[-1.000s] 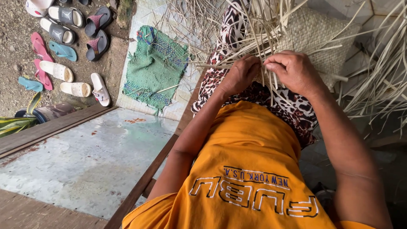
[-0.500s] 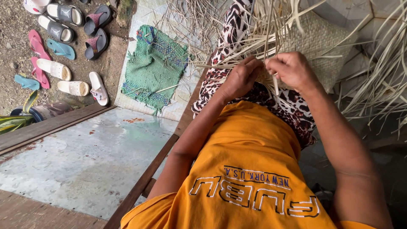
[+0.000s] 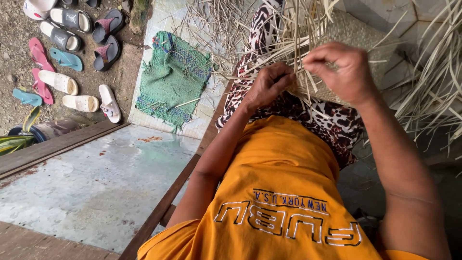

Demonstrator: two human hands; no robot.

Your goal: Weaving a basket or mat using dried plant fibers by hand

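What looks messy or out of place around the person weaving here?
Nothing looks damaged. Loose pale strips lie scattered over the floor beyond the green mat, some across it. The sandals lie unpaired at odd angles on the dirt. Both the left hand and right hand grip strips at the woven piece.

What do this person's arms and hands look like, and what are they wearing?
Both arms are bare from the short sleeves down. The left hand and the right hand wear no gloves, and no rings, watch or bracelets show. The top is an orange T-shirt with outlined block lettering printed on it. Below it lies a spotted, animal-print cloth in brown, black and white.
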